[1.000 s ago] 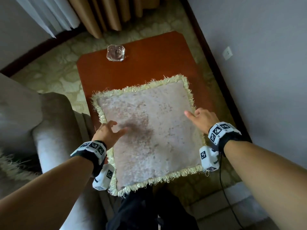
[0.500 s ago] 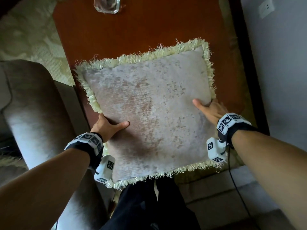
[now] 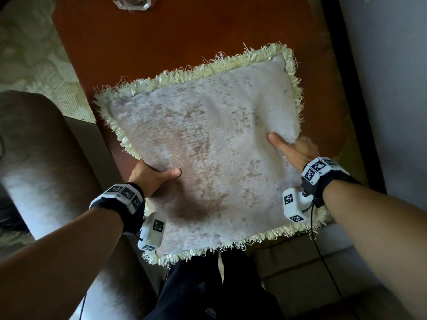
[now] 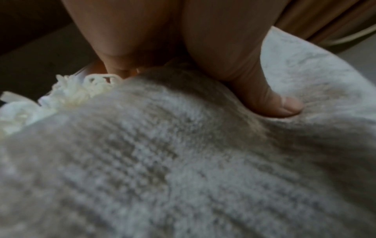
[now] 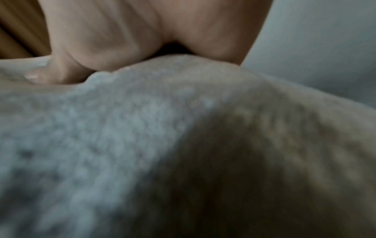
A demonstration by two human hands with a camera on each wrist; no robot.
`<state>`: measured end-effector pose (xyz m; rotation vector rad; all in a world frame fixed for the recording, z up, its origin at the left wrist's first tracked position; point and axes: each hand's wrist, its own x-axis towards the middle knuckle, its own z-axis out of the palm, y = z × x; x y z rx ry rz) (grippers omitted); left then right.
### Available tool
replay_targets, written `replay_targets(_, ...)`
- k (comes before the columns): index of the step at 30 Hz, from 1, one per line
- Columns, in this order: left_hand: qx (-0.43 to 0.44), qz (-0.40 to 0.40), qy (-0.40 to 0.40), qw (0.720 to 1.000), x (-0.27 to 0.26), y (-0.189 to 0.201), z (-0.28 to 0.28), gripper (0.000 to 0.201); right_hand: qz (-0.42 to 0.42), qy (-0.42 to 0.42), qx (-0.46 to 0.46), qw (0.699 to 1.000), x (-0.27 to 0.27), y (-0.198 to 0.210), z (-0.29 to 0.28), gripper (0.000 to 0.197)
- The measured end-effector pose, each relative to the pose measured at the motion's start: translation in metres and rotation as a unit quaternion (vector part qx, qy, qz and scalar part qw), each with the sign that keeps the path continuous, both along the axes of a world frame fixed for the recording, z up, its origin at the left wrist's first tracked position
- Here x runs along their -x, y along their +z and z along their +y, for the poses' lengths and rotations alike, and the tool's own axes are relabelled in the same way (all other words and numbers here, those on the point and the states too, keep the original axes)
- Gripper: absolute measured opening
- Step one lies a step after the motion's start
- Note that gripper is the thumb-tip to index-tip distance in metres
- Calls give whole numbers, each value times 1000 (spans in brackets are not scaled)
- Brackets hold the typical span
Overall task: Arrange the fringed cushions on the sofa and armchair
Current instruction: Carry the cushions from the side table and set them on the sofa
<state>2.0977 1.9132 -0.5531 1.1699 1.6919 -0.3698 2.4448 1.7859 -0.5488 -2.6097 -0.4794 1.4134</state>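
Observation:
A square beige fringed cushion (image 3: 208, 153) with a cream fringe hangs in the air over the wooden table, held by both hands. My left hand (image 3: 152, 174) grips its left edge, thumb on top and fingers hidden underneath. My right hand (image 3: 291, 148) grips the right edge the same way, thumb pressed into the fabric. In the left wrist view the thumb (image 4: 272, 103) dents the cushion (image 4: 183, 161) beside the fringe. The right wrist view shows my thumb (image 5: 46, 75) sunk into the cushion (image 5: 162, 145). A grey upholstered armrest (image 3: 46, 158) stands at the left.
A reddish wooden table (image 3: 184, 38) lies under the cushion, with a glass ashtray (image 3: 131, 3) at its far edge. A wall (image 3: 392, 88) with a dark skirting runs along the right. Patterned carpet (image 3: 30, 54) shows at the upper left. My dark trousers (image 3: 208, 285) are below.
Both hands went from lying on the cushion to gripping its side edges. The cushion has risen off the table toward me and tilted, its right side now higher in the view.

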Motion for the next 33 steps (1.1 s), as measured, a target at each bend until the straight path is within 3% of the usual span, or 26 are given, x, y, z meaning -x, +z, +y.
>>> replay_targets(3, -19, -15, -3, 1000, -8, 13, 2, 89, -19, -16, 12, 1000, 0, 22, -11, 67)
replay_targets(6, -35, -43, -34, 998, -30, 34, 4, 78, -47, -41, 13, 998, -10, 51, -32, 83)
replay_targets(10, -58, -111, -83, 989, -79, 69, -2, 77, -99, -120, -57, 986, -35, 105, -77, 85)
replay_targets(14, -73, -176, -138, 972, -132, 117, -27, 74, -147, -183, -103, 967, -57, 170, -140, 103)
replay_targets(17, -80, -231, -177, 953, -164, 163, -60, 84, -179, -225, -143, 947, -59, 217, -202, 89)
replay_targets(19, -90, -264, -202, 939, -181, 192, -90, 94, -203, -252, -168, 931, -53, 249, -249, 83)
replay_targets(21, -99, -305, -233, 918, -196, 221, -126, 88, -232, -280, -175, 915, -43, 277, -302, 83)
replay_targets(23, -109, -332, -268, 898, -209, 250, -169, 108, -256, -312, -162, 900, -28, 301, -361, 84)
replay_targets(25, -117, -359, -299, 876, -218, 272, -214, 127, -272, -349, -150, 884, -8, 323, -423, 96)
replay_targets(27, -119, -390, -329, 852, -227, 289, -263, 126, -288, -395, -157, 858, 14, 341, -487, 109)
replay_targets(31, -96, -453, -379, 802, -238, 331, -374, 100, -307, -470, -155, 813, 59, 377, -607, 115)
replay_targets(33, -88, -472, -398, 782, -246, 337, -420, 114, -322, -493, -161, 792, 80, 391, -658, 129)
